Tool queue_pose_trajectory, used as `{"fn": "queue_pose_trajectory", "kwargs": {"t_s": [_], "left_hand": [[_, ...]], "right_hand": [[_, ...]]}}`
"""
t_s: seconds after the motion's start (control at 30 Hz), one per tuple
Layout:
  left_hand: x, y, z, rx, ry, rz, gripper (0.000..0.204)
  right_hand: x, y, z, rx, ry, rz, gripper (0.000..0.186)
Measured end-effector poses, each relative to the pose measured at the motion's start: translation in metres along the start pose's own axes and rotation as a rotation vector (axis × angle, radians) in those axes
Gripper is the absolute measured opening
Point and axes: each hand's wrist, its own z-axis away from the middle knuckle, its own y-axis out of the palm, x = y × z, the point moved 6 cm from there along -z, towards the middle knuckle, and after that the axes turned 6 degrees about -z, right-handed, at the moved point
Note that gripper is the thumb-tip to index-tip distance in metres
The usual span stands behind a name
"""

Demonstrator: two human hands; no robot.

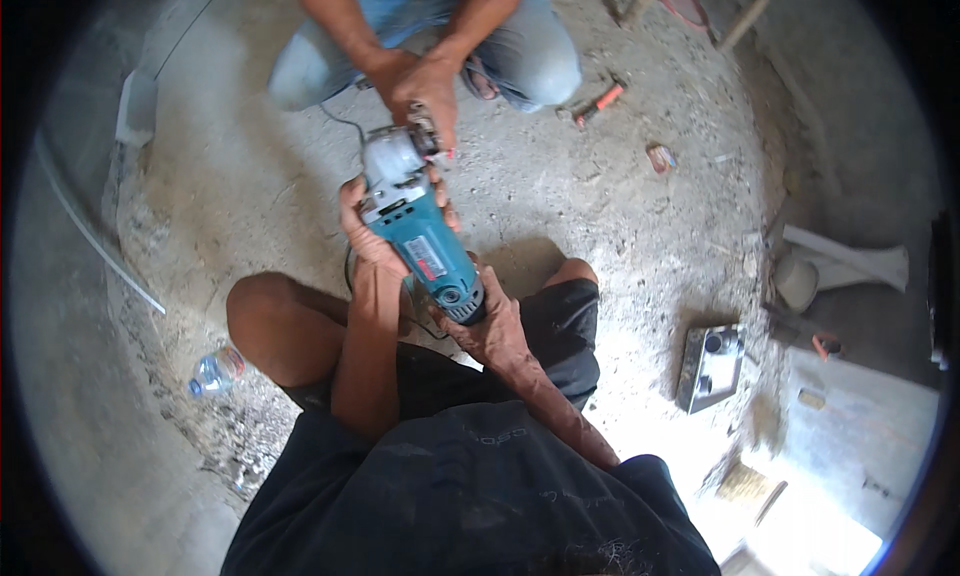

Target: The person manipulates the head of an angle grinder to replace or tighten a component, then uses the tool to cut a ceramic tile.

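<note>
I hold a teal angle grinder [430, 226] in both hands, tilted with its silver head pointing up and away from me. My left hand [375, 231] wraps round the forward part of the body, just behind the head, with fingers showing on both sides. My right hand [490, 326] grips the rear end, near the dark vents. A person opposite, seated low in light jeans, has both hands [410, 76] together at the grinder's head, around a small metal piece that I cannot make out. A dark cord runs beneath the grinder.
A hammer [602, 103] and a small object [660, 158] lie on the rough floor [530, 186]. A plastic bottle [215, 374] is at left, near a pale strip along the wall. A metal box [710, 371] sits at right. Wooden legs [640, 1] stand at the back right.
</note>
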Motion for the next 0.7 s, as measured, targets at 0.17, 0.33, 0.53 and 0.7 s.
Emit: {"fn": "queue_pose_trajectory", "kwargs": {"t_s": [0.17, 0.33, 0.53, 0.7], "left_hand": [[-0.002, 0.012, -0.002, 0.192, -0.05, -0.008, 0.083], [-0.005, 0.007, 0.006, 0.152, -0.088, -0.074, 0.085], [0.005, -0.001, 0.002, -0.029, -0.042, -0.015, 0.079], [0.005, -0.004, 0.006, -0.03, -0.016, 0.001, 0.079]], "right_hand": [[-0.023, 0.002, -0.002, 0.057, 0.073, 0.094, 0.086], [-0.015, 0.009, 0.001, 0.111, 0.023, 0.057, 0.086], [0.006, 0.002, 0.005, -0.003, -0.003, 0.037, 0.072], [0.005, 0.007, 0.009, 0.01, -0.011, -0.019, 0.074]]}}
